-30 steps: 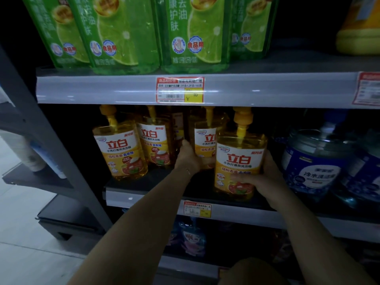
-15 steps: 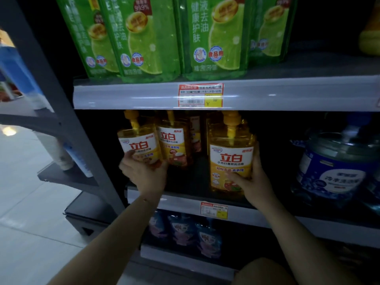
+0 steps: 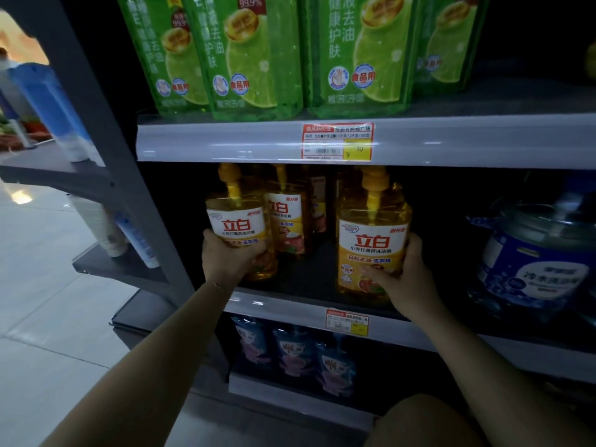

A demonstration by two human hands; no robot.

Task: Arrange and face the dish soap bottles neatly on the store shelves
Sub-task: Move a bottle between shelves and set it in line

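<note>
Both hands grip dish soap at once. The left hand [image 3: 225, 256] curls its fingers round the lower body of the left bottle [image 3: 238, 221]. The right hand [image 3: 406, 279] cups the right flank of the right bottle [image 3: 374, 243], thumb laid across the bottom of its label.

From the head camera, both yellow pump bottles sit on the dim middle shelf [image 3: 290, 304], well apart. A third bottle [image 3: 287, 221] stands farther back in the gap between them, with more in shadow behind it. The right bottle stands upright near the front lip, its label square to the aisle. The hand holds it low and from the right, so most of the bottle rises above and to the left of the grip. The left bottle shows its label too, turned slightly right, and rises above the hand, which covers the label's lower edge. Whether its base rests on the shelf cannot be told.

The step in hand looks like bringing the front row forward and facing it. Done well, each bottle would slide rather than lift, so the tall pump heads clear the shelf above. Both would finish on one line at the lip, labels outward, with the third bottle drawn up to close the gap.

Green pouches [image 3: 361, 53] line the shelf above, over a price tag [image 3: 337, 141]. A blue tub [image 3: 541, 262] sits at the right.
</note>
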